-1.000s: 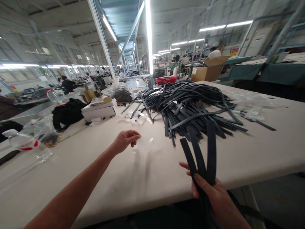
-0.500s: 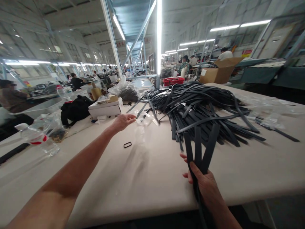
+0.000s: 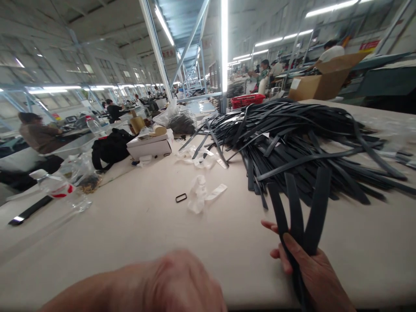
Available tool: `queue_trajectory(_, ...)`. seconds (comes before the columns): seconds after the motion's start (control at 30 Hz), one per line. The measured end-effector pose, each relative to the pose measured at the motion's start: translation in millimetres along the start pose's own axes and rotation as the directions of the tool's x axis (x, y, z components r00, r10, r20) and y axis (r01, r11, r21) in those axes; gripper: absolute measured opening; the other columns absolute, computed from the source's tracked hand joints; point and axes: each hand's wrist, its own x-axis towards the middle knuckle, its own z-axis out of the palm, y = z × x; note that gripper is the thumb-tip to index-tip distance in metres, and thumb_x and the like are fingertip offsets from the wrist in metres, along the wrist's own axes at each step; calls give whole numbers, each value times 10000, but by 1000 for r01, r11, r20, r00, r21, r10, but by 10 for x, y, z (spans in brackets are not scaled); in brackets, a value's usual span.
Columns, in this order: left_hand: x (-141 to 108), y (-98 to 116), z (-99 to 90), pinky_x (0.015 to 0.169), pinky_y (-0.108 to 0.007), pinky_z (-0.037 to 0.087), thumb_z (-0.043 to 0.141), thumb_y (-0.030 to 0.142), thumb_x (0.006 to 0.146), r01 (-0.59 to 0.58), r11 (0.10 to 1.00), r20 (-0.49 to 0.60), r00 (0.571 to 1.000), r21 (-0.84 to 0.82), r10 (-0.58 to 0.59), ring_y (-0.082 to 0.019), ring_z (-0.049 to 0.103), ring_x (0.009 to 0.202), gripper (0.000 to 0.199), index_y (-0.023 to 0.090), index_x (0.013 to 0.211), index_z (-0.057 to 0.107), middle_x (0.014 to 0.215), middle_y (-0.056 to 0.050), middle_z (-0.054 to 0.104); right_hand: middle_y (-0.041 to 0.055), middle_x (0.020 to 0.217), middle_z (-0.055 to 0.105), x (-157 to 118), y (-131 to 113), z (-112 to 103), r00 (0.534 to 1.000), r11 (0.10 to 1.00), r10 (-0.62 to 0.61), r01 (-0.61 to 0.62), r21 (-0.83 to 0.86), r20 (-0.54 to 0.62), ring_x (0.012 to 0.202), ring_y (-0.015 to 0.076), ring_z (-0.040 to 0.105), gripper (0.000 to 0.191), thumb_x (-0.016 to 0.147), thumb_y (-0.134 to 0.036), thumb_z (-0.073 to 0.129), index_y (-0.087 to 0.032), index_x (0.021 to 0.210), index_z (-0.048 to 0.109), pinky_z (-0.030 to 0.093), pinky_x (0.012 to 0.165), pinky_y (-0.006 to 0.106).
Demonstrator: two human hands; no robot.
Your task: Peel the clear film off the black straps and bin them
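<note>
Several dark straps (image 3: 297, 216) fan upward out of my right hand (image 3: 308, 264), whose thumb presses across them while their lower ends hang down past the table edge. My left hand (image 3: 182, 281) is low at the front of the table, smeared by motion, with its fingers hidden below the frame. Beyond it lie a black rectangular buckle ring (image 3: 181, 198) and a crumpled strip of thin white material (image 3: 199, 195). A big heap of similar dark straps (image 3: 292, 130) covers the table past my right hand.
At left stand a plastic bottle (image 3: 61, 188), a black bag (image 3: 110, 149) and a white box (image 3: 151, 145). More crumpled film (image 3: 203, 159) lies before the heap. A red basket (image 3: 247, 100) and a cardboard box (image 3: 325, 78) are behind. Other people sit farther off.
My left hand has drawn back from the film by the heap to the table's front. A crumpled white strip now lies beside the buckle ring. My right hand still holds the straps; the view has shifted.
</note>
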Motion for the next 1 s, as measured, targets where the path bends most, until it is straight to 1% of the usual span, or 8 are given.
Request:
queue_trajectory(0.07,258,-208,-224,733,-354,516,689,599,755,-88,921,35,996,380,81,-204,656,629,328,289,660,737,614,-40,689,16,545,637,-19,-38,14,1000,1000,11,-11,9,-9,640,201,603,623,771,-645,656,-149,1146,688,480,657,307)
queue_trajectory(0.1,386,-338,-355,761,-357,492,674,566,789,-76,804,-84,984,590,154,-202,639,656,343,249,666,720,651,-49,690,15,550,638,-31,-61,22,1000,1000,22,-22,8,-15,646,200,602,614,779,-640,651,-146,1140,691,474,665,307)
queue_trajectory(0.2,672,-749,-723,927,-450,407,794,445,707,149,526,-280,943,837,178,-287,635,924,298,191,845,721,961,-123,736,-10,470,558,-48,-106,29,999,999,34,-34,-11,-7,664,214,604,641,789,-651,629,-139,1172,682,457,658,303)
queue_trajectory(0.3,786,-1029,-916,1000,-451,339,825,279,657,149,563,-257,959,813,118,-289,616,1014,216,215,838,725,1053,-104,733,-39,402,457,-30,-86,8,1000,1000,18,-17,-26,17,657,217,600,678,785,-672,616,-145,1208,670,447,652,297)
queue_trajectory(0.5,872,-1015,-916,791,-342,466,718,345,723,177,796,-365,929,580,59,-185,616,666,192,203,627,630,640,-26,683,-34,436,483,23,-29,-20,999,1000,14,-14,12,46,683,209,600,672,812,-653,602,-138,1242,649,451,700,300)
queue_trajectory(0.73,721,-794,-328,648,-301,550,531,492,863,122,990,-465,882,68,-77,-145,654,601,310,184,831,519,798,-62,714,-69,420,385,-160,-201,167,943,980,65,-122,157,327,460,108,385,659,808,-606,640,-82,1205,676,436,556,266)
queue_trajectory(0.87,516,-836,231,625,-278,549,658,423,834,76,959,-371,912,-271,-177,-133,637,577,271,165,826,576,709,-33,699,-94,424,367,-281,-221,419,848,961,76,-202,187,524,406,64,298,592,821,-559,663,-90,1182,687,446,519,234)
queue_trajectory(1.0,378,-902,613,617,-275,537,702,426,813,59,924,-313,931,-377,-187,-143,644,577,293,145,834,625,682,-39,705,-102,423,370,-288,-187,544,847,936,63,-233,262,528,401,55,308,546,793,-541,706,-110,1128,710,492,555,239)
